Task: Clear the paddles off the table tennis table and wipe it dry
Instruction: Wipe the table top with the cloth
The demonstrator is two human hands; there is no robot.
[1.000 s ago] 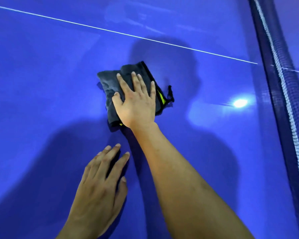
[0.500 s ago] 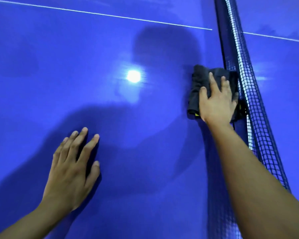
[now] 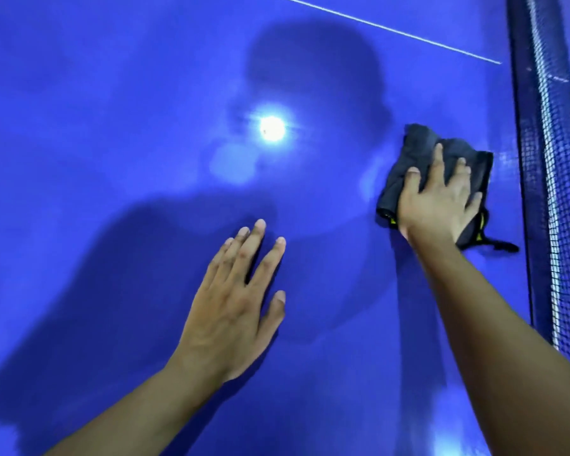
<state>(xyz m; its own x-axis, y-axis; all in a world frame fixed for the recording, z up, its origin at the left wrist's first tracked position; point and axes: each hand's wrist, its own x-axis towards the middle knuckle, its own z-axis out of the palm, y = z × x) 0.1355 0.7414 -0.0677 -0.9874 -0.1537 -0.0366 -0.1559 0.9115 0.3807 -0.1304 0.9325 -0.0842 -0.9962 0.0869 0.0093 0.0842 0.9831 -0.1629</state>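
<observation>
The glossy blue table tennis table (image 3: pixel 112 159) fills the view. A folded dark grey cloth (image 3: pixel 415 149) with a yellow-edged tag lies flat on it, a short way left of the net. My right hand (image 3: pixel 438 205) presses down on the cloth with straight, spread fingers. My left hand (image 3: pixel 234 304) rests flat on the bare table surface to the lower left of the cloth, fingers straight. No paddles are in view.
The dark blue net (image 3: pixel 553 192) with its white top band runs down the right side. A thin white centre line (image 3: pixel 392 28) crosses the top right. A ceiling light's reflection (image 3: pixel 272 128) glares on the surface.
The cloth under my right hand slid right from mid-table to the net, then drew back a little left of it. My left hand stayed flat on the table.
</observation>
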